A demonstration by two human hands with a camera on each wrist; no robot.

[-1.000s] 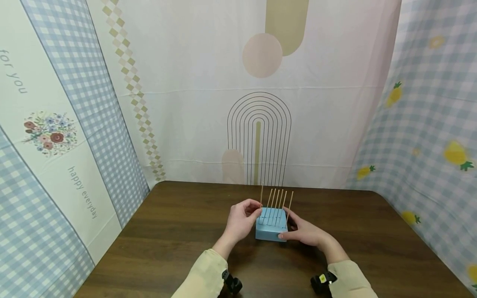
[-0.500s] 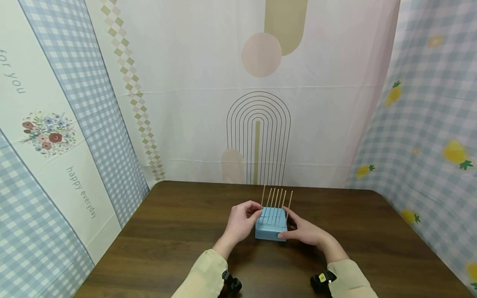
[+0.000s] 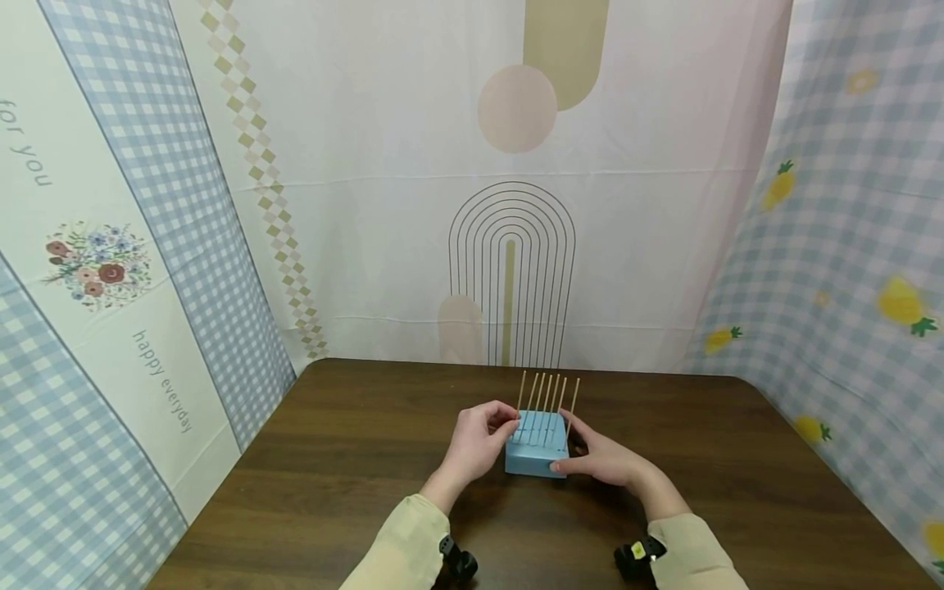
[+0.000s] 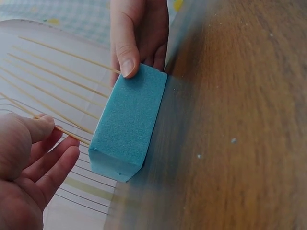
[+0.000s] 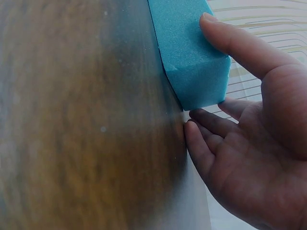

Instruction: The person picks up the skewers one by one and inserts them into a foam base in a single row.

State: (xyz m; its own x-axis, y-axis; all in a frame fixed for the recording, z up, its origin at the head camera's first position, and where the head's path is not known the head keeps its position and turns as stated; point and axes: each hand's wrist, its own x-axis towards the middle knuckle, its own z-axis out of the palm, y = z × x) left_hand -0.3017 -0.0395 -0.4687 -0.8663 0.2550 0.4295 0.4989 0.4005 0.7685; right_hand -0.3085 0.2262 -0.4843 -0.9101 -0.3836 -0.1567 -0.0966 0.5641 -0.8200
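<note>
A light-blue foam block (image 3: 534,462) stands on the table, with several thin wooden skewers (image 4: 62,77) rising from its top in a row. At the block's left end, my left hand (image 3: 475,438) pinches the leftmost skewer (image 4: 82,141) low down between thumb and fingers. That skewer meets the top of the block, though how deep it sits is hidden. My right hand (image 3: 608,460) grips the block's right end. Its thumb lies on the front face, seen in the left wrist view, and its fingers go round the side, partly hidden.
The dark wooden table (image 3: 332,459) spreads out around the block. A few pale crumbs (image 4: 234,140) lie on it. Behind hangs a white patterned cloth (image 3: 383,246), with blue checked cloth (image 3: 833,270) at the sides. Black cameras (image 3: 459,562) are strapped to both wrists.
The skewer in my left hand has sunk lower, its tip dropping closer to the height of the others and shifting slightly right. My right hand and the block stay nearly still.
</note>
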